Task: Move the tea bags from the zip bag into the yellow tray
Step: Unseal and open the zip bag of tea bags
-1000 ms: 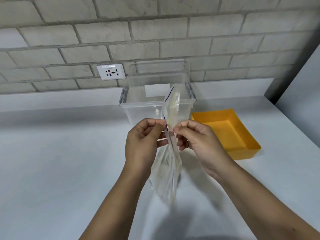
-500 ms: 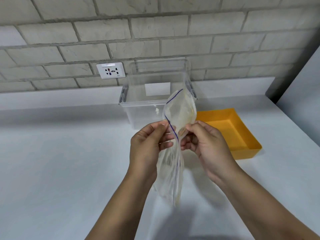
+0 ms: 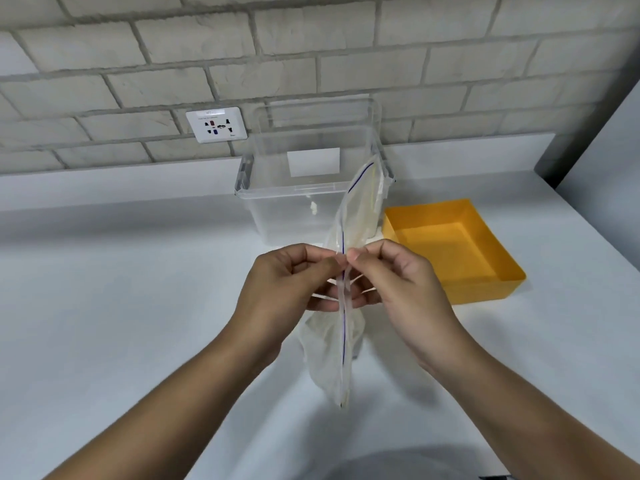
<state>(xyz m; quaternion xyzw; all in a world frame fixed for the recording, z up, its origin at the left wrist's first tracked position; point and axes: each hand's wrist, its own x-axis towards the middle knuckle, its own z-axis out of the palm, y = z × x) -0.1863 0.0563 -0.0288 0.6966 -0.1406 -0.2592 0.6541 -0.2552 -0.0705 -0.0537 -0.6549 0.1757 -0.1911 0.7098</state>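
A clear zip bag (image 3: 334,344) with a blue seal line hangs edge-on above the white table, pale tea bags dimly visible inside it. My left hand (image 3: 287,282) pinches the seal strip from the left and my right hand (image 3: 398,282) pinches it from the right, fingertips almost meeting at the blue line. The bag's upper end stands up in front of the clear bin, its lower end hangs below my hands. The yellow tray (image 3: 498,289) sits on the table to the right of my hands, with nothing in it.
A clear plastic storage bin (image 3: 277,209) stands behind the bag, against a low ledge and a brick wall with a socket plate (image 3: 216,124). A grey wall panel (image 3: 609,140) closes off the right side.
My hands came closer together on the seal strip and the bag turned and lengthened, its top end swinging up and right toward the bin.
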